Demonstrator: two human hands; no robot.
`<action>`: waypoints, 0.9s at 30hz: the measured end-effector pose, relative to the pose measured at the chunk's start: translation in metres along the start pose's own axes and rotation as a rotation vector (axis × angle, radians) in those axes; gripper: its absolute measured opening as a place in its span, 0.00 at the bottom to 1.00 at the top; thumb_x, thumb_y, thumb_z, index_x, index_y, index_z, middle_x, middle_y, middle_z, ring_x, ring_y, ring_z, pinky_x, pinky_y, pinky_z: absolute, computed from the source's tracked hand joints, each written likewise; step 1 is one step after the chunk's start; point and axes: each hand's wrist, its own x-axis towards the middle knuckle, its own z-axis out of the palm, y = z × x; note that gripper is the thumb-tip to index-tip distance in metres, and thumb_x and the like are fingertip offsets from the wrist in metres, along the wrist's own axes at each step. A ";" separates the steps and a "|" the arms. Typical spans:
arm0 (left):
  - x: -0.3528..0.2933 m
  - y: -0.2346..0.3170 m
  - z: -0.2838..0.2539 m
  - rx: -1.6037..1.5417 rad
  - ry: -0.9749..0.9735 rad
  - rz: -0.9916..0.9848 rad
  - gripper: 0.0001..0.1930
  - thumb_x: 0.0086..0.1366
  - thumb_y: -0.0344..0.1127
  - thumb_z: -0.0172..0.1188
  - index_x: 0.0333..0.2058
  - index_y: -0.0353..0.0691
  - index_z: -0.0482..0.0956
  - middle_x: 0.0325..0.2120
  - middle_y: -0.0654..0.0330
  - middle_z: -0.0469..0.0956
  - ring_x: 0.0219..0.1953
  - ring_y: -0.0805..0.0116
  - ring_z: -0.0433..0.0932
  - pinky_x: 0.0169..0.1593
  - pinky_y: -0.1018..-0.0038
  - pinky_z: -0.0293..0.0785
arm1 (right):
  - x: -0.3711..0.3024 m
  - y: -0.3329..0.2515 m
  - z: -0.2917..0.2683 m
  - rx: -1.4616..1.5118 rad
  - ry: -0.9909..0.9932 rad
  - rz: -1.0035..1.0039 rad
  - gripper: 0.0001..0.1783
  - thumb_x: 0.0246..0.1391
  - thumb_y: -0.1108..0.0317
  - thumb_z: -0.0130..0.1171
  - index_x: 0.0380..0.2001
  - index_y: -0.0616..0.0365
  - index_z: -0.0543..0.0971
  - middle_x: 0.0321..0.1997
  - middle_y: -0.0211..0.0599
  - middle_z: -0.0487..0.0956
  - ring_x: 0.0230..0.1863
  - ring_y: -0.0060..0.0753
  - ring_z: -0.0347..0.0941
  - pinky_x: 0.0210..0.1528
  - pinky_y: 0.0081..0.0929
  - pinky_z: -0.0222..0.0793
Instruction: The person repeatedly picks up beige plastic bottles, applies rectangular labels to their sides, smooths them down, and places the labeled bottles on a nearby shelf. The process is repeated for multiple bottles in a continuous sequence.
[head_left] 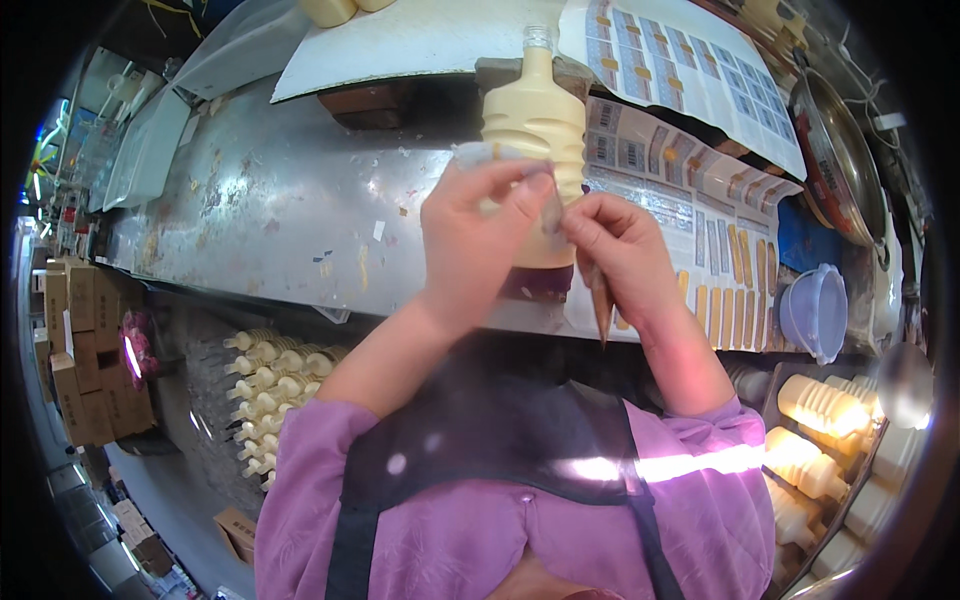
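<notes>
My left hand (470, 235) is closed, thumb and forefinger pinching a small, thin greyish label (553, 212). At the label's other edge, the fingertips of my right hand (622, 245) are pinched together. A slim brown pointed tool (602, 305) sticks down out of my right palm; its exact kind is unclear. Behind both hands a cream ribbed bottle (535, 110) with a clear neck and dark purple base lies on the bench, neck pointing away. My hands hide part of its middle. A whitish piece (482, 152) shows just above my left knuckles.
Sheets of labels (690, 165) and gold strips (740, 255) cover the bench's right side. A lavender bucket (815, 312) and a large metal pan (838, 150) stand farther right. Several cream bottles fill a crate (775, 395) at lower right; more bottles (270, 390) stand low at left.
</notes>
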 end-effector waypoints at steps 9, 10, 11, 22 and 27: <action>0.061 -0.021 -0.004 -0.054 0.126 -0.177 0.05 0.67 0.30 0.68 0.37 0.37 0.82 0.32 0.69 0.79 0.34 0.83 0.74 0.41 0.82 0.71 | 0.078 -0.030 -0.015 -0.446 0.147 -0.328 0.12 0.70 0.61 0.57 0.38 0.58 0.77 0.28 0.21 0.74 0.29 0.11 0.66 0.33 0.13 0.63; 0.065 -0.019 -0.002 -0.132 0.144 -0.209 0.05 0.66 0.30 0.68 0.36 0.38 0.81 0.31 0.69 0.78 0.34 0.82 0.73 0.41 0.81 0.70 | 0.082 -0.032 -0.014 -0.475 0.156 -0.310 0.12 0.69 0.61 0.58 0.37 0.59 0.77 0.29 0.21 0.74 0.30 0.12 0.66 0.34 0.14 0.64; 0.069 -0.020 -0.002 -0.168 0.151 -0.220 0.04 0.66 0.30 0.68 0.36 0.38 0.81 0.31 0.69 0.78 0.34 0.82 0.73 0.41 0.81 0.70 | 0.085 -0.036 -0.013 -0.503 0.166 -0.291 0.12 0.69 0.61 0.58 0.37 0.59 0.77 0.29 0.21 0.75 0.31 0.12 0.66 0.35 0.14 0.64; 0.082 -0.035 -0.008 -0.420 0.118 -0.366 0.03 0.67 0.30 0.64 0.34 0.42 0.78 0.30 0.69 0.77 0.33 0.80 0.71 0.41 0.79 0.70 | 0.095 -0.057 -0.004 -0.691 0.227 -0.183 0.11 0.66 0.65 0.61 0.32 0.61 0.78 0.29 0.20 0.74 0.31 0.10 0.66 0.34 0.15 0.63; 0.085 -0.036 -0.010 -0.523 0.159 -0.410 0.05 0.70 0.35 0.62 0.39 0.42 0.78 0.34 0.68 0.77 0.36 0.79 0.73 0.40 0.80 0.70 | 0.097 -0.055 -0.006 -0.647 0.244 -0.152 0.10 0.65 0.65 0.61 0.32 0.59 0.78 0.29 0.18 0.74 0.31 0.09 0.66 0.34 0.14 0.62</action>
